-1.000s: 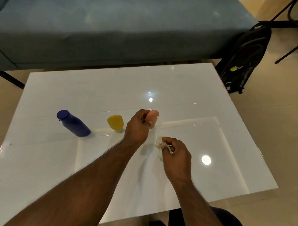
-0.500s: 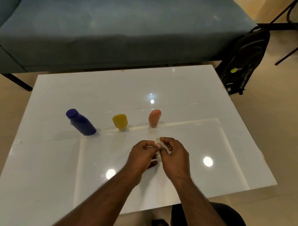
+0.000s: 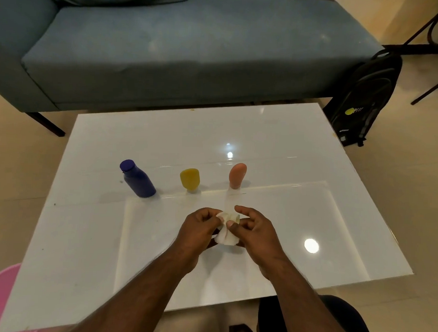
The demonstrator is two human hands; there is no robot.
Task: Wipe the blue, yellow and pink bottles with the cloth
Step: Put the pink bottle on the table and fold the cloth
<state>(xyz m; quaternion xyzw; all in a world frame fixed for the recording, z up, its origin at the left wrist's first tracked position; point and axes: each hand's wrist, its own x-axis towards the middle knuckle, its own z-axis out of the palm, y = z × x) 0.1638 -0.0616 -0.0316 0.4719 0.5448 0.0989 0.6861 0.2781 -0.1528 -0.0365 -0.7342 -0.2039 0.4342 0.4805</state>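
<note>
Just let go of the pink bottle (image 3: 237, 176), so now my left hand (image 3: 201, 228) and right hand (image 3: 254, 228) both pinch the white cloth (image 3: 226, 237), refolding it I guess.

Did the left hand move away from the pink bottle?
Yes. The left hand let go of the pink bottle and came back toward the person; it now pinches the cloth together with the right hand.

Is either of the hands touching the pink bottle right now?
No: the left hand and right hand both hold the cloth, while the pink bottle stands untouched behind them.
</note>
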